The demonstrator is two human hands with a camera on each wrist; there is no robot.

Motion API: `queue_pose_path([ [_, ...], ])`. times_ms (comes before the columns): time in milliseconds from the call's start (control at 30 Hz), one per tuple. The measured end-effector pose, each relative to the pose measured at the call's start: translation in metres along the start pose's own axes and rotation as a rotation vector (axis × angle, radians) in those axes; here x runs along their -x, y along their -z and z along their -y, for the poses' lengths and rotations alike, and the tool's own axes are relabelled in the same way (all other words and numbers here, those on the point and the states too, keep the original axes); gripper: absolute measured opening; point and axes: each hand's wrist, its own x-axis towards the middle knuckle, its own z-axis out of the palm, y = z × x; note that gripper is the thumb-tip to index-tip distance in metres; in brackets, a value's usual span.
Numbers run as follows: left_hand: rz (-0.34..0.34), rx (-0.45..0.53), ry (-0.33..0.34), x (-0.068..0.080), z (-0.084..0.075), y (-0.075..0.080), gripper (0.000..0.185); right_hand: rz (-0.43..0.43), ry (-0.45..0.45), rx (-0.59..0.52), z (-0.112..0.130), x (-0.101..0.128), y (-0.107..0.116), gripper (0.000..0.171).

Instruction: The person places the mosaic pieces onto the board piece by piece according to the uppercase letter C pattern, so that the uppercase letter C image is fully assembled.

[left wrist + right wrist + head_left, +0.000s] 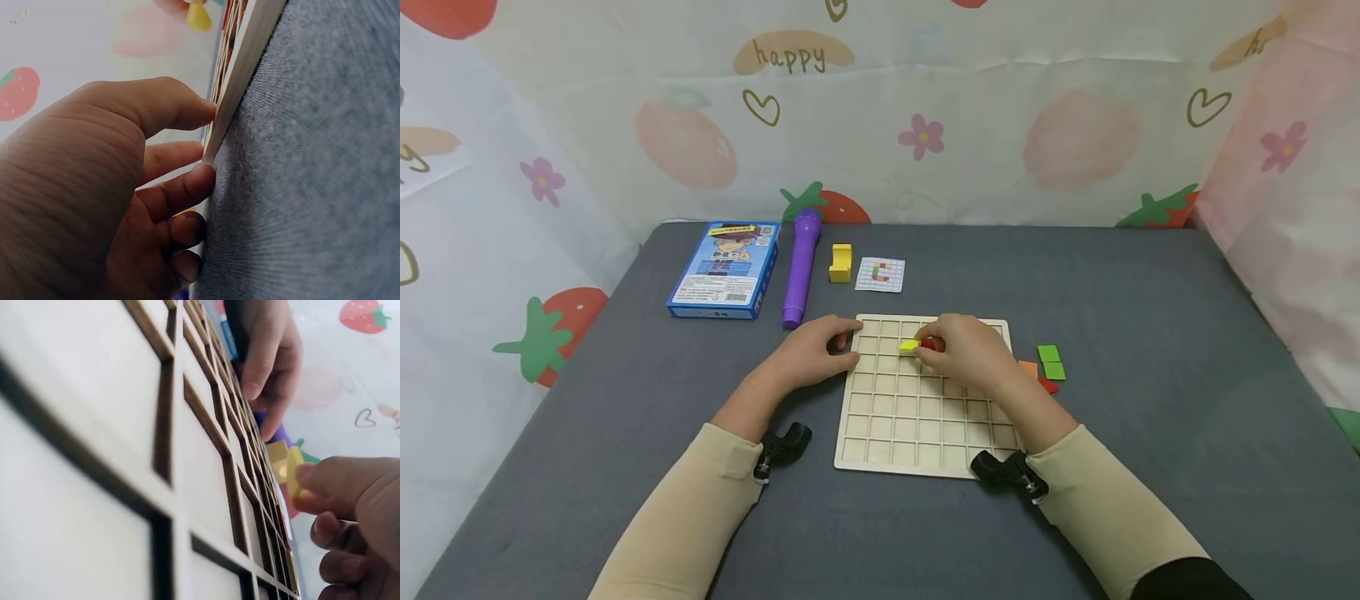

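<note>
A pale wooden grid board (906, 429) lies flat on the grey table. At its upper left corner my left hand (808, 354) touches the edge; in the left wrist view the thumb (187, 109) rests on the board's side, the other fingers loosely bent. My right hand (973, 354) is over the upper part of the board and pinches a small yellow tile (295, 472) between thumb and finger. Red (931, 343) shows beneath its fingers, partly hidden. Beside the board's right edge lie green tiles (1051, 362), an orange tile (1028, 369) and a red tile (1048, 385), partly behind the right wrist.
Behind the board lies a small card (880, 274) printed with a grid and coloured squares. To its left are a yellow block (841, 263), a purple microphone-shaped stick (802, 267) and a blue box (726, 268). A printed cloth (970, 167) hangs behind the table.
</note>
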Motion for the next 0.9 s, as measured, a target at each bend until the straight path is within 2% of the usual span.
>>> queue_pose_path([
  [467, -0.002, -0.010, 0.024, -0.002, 0.002, -0.002, 0.053, -0.034, 0.001, 0.066, -0.006, -0.004, -0.014, 0.028],
  [900, -0.002, 0.001, 0.026, -0.002, 0.002, -0.002, 0.053, -0.115, -0.009, 0.109, -0.002, 0.000, -0.018, 0.017],
])
